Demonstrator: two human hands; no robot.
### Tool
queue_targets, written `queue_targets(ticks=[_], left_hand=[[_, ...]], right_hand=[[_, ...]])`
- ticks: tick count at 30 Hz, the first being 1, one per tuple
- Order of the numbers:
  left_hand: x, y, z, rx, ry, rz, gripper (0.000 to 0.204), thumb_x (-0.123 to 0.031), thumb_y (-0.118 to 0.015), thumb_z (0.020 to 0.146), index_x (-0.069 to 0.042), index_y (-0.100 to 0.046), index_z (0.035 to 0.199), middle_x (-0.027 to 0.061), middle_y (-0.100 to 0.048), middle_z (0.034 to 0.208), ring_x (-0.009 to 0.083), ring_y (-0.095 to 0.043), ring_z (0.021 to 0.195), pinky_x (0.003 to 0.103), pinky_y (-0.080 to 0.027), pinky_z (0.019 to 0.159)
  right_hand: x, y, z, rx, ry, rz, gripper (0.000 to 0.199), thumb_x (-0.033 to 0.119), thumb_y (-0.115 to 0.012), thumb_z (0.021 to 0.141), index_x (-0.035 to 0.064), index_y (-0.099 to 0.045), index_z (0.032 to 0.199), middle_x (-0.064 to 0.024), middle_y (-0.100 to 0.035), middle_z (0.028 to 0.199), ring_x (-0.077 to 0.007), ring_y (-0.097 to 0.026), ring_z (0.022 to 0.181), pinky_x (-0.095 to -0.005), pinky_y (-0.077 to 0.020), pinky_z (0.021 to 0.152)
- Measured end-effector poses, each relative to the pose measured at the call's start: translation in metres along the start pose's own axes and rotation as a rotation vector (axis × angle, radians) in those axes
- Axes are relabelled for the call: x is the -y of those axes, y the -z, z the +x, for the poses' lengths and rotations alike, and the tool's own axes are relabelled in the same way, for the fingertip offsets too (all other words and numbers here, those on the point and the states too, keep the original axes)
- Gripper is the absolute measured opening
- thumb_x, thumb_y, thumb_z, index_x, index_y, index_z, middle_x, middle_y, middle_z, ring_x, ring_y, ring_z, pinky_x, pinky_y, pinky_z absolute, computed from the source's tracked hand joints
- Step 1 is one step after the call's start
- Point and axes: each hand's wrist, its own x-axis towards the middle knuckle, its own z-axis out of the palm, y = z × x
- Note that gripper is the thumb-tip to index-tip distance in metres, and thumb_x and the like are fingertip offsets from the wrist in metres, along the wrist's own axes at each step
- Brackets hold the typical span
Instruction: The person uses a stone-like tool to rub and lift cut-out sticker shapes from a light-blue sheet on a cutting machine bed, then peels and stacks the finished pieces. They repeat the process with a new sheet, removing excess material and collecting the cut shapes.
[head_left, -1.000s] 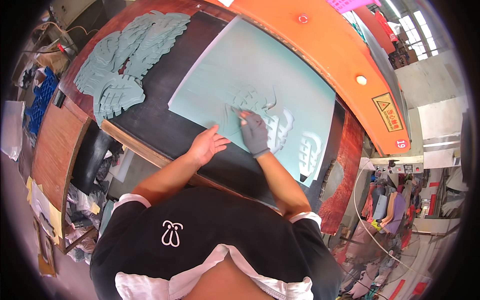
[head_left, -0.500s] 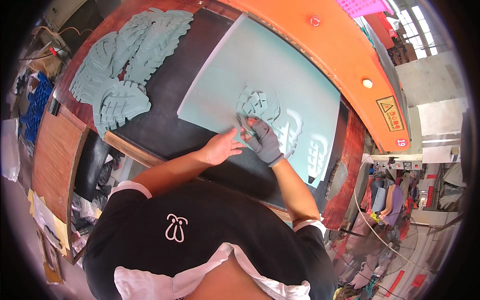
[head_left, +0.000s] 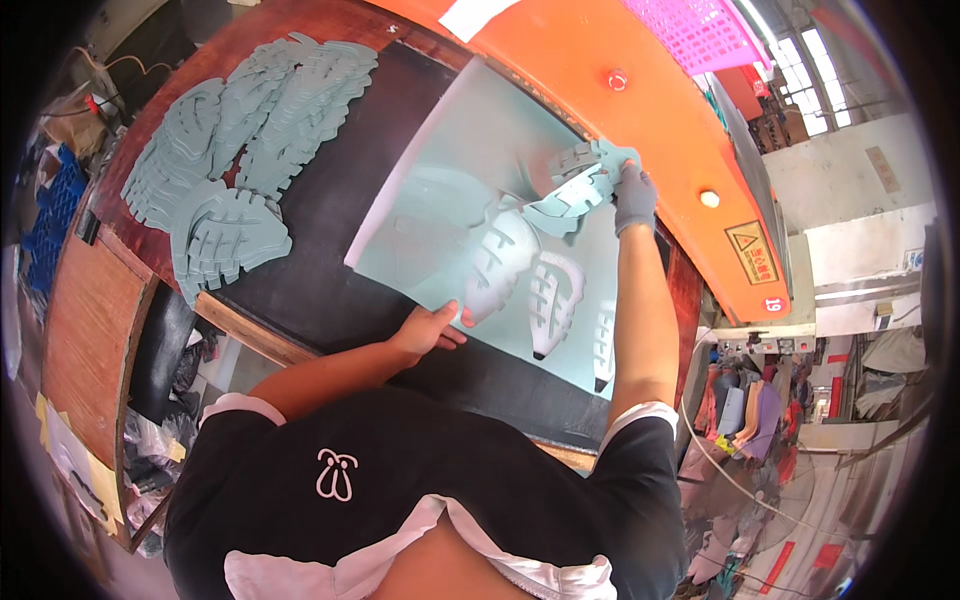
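A pale blue-green sheet (head_left: pixel 420 215) lies on the black cutting board (head_left: pixel 330 215), with several curved, slotted outlines cut through its right half. My right hand (head_left: pixel 635 197), in a grey fingerless glove, is closed on a slotted blue-green cut-out (head_left: pixel 585 190) above the sheet's far right part. The cut-out is tilted and partly lifted; whether it is one layer or more I cannot tell. My bare left hand (head_left: pixel 430 332) is at the near edge of the sheet, fingers extended, fingertips beside a cut outline (head_left: pixel 497 265).
Stacked blue-green cut-outs (head_left: pixel 250 120) cover the far left of the table. An orange machine beam (head_left: pixel 560 60) with a red button and a white knob spans the far side. A pink basket (head_left: pixel 695 35) sits on top. A wooden strip (head_left: pixel 250 328) edges the near side.
My right hand has moved away and to the right, lifting the cut-out from the sheet. The left hand has shifted slightly nearer me. White openings now show more plainly in the sheet.
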Motion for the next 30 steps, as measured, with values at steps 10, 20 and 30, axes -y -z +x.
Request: queue_targets(ticks=[10, 20, 30], left_hand=[[0.008, -0.002, -0.004, 0.031, -0.001, 0.092, 0.038, -0.035, -0.037, 0.098, -0.006, -0.051, 0.118, 0.0088, -0.060, 0.110, 0.0193, -0.060, 0.084, 0.032, -0.049, 0.074], [-0.002, 0.016, -0.035, -0.047, 0.149, -0.094, 0.040, -0.034, -0.046, 0.096, 0.001, -0.048, 0.115, 0.0142, -0.057, 0.111, 0.0208, -0.060, 0.089, 0.035, -0.049, 0.077], [-0.016, 0.052, -0.048, -0.264, -0.185, -0.424, 0.025, -0.026, -0.050, 0.095, -0.008, -0.051, 0.112, 0.0046, -0.061, 0.106, 0.0167, -0.060, 0.094, 0.031, -0.046, 0.079]], right_hand=[[-0.011, -0.027, 0.087, -0.090, 0.048, -0.353, 0.028, 0.027, -0.054, 0.085, 0.0023, -0.060, 0.074, -0.0056, -0.057, 0.068, -0.0120, -0.053, 0.064, -0.0285, -0.0422, 0.057], [0.066, 0.005, 0.018, -0.051, 0.293, -0.017, 0.029, 0.029, -0.050, 0.089, 0.0029, -0.054, 0.079, -0.0003, -0.051, 0.071, -0.0099, -0.049, 0.065, -0.0254, -0.0405, 0.057], [-0.045, -0.105, -0.209, 0.792, 0.800, -0.406, 0.029, 0.025, -0.054, 0.087, 0.0038, -0.058, 0.106, -0.0149, -0.059, 0.099, -0.0327, -0.058, 0.091, -0.0402, -0.0484, 0.076]])
